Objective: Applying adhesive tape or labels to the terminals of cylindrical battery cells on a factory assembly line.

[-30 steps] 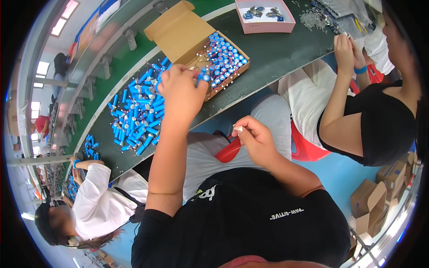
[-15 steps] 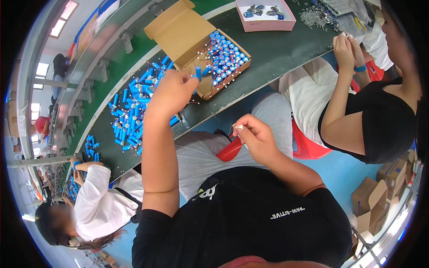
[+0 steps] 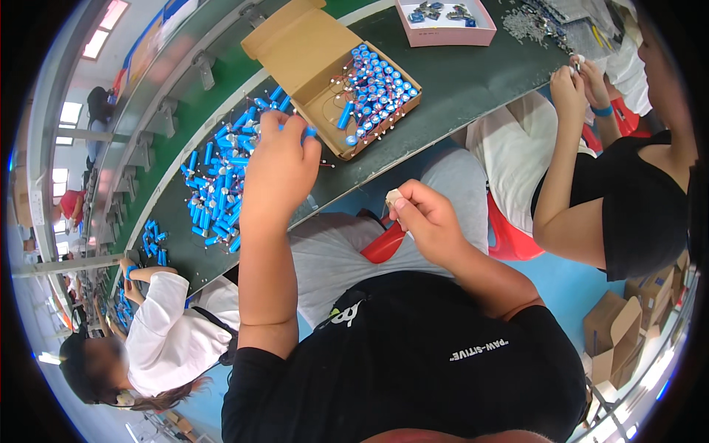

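Note:
My left hand (image 3: pixel 279 166) is over the near edge of a heap of blue cylindrical batteries (image 3: pixel 221 188), just left of an open cardboard box (image 3: pixel 319 111). Its fingers are closed, and a bit of a blue battery (image 3: pixel 309 133) shows at the tips. Inside the box, many batteries with thin wires (image 3: pixel 378 88) are packed upright on the right; one battery (image 3: pixel 345 116) leans apart from them. Away from the bench, above my lap, my right hand (image 3: pixel 428 221) pinches a small off-white piece (image 3: pixel 393 198) whose kind I cannot make out.
A pink-sided box (image 3: pixel 450 35) with small blue and metallic parts stands farther right on the dark bench (image 3: pixel 458 81). Co-workers sit on both sides, the right one (image 3: pixel 583 170) close to my elbow. Smaller battery groups (image 3: pixel 153 240) lie left. Open cartons (image 3: pixel 613 325) stand on the floor.
My left hand has drawn back left from over the box to the heap's edge. The off-white piece in my right hand now shows more plainly as that hand has turned slightly.

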Demonstrator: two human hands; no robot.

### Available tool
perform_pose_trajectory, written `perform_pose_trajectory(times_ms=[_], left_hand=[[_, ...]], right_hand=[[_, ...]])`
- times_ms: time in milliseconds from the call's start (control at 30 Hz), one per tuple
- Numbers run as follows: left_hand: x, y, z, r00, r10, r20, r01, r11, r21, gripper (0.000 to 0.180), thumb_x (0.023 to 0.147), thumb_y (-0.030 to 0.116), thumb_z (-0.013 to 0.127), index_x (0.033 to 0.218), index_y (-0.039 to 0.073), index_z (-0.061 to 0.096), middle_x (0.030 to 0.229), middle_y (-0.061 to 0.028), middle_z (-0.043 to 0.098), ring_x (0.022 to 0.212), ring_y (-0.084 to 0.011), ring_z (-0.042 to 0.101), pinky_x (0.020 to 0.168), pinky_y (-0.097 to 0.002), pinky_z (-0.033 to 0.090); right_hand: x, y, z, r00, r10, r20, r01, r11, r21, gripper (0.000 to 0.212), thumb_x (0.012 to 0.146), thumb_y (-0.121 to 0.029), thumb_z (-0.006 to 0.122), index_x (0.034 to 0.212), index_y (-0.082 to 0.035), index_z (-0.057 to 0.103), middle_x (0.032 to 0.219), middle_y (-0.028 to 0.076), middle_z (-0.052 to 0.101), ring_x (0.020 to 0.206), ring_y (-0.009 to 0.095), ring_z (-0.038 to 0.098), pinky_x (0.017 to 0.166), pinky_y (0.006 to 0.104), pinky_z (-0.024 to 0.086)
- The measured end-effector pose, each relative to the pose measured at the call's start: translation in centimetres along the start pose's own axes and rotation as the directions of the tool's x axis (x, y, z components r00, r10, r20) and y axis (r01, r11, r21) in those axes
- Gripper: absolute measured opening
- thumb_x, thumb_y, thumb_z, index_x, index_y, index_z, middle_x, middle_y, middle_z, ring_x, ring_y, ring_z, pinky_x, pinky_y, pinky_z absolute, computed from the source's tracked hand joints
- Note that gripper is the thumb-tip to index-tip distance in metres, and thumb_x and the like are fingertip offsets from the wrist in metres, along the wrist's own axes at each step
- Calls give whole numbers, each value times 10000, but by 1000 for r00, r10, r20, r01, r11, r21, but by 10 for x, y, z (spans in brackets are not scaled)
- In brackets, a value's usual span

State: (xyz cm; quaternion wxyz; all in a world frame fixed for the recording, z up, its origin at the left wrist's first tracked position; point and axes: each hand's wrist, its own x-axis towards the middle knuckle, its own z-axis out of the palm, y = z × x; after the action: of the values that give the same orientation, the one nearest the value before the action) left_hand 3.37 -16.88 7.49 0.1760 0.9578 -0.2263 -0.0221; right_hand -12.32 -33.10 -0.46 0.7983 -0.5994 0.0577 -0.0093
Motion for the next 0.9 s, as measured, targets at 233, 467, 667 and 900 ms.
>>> perform_pose_trajectory(times_ms=[233,467,667,900], left_hand=[[-15,-8,24,957,94,-273,-172,945,-278,172,935,88,540,1087,21,587,1153,-221,490,959,-385,589,815,-406,502],[-80,13,33,892,431,-133,-448,810,-379,240,847,17,586,1086,29,570,1090,-181,515,913,-335,605,736,-385,513],[-86,19,22,833,530,-157,-534,696,-480,236,786,18,599,1011,37,531,953,-120,572,747,-334,611,590,-374,493],[-91,7,27,814,567,-129,-532,637,-557,214,790,68,568,991,44,502,884,-127,521,663,-342,557,560,-401,457]], right_hand=[[0,1,-2,1000,25,-7,-25,1000,-12,153,1009,-136,465,939,-40,563,828,-4,565,673,32,457,606,203,387],[-1,-38,2,975,-21,221,38,997,-73,192,1008,-151,475,887,-26,557,806,7,538,702,62,456,644,223,386],[-6,-50,9,943,-42,331,90,987,-132,177,972,-95,501,821,-12,542,819,33,543,731,94,472,669,252,398],[-9,-47,14,940,10,342,36,991,-126,139,942,-47,497,815,-1,532,832,42,557,749,99,484,674,260,404]])
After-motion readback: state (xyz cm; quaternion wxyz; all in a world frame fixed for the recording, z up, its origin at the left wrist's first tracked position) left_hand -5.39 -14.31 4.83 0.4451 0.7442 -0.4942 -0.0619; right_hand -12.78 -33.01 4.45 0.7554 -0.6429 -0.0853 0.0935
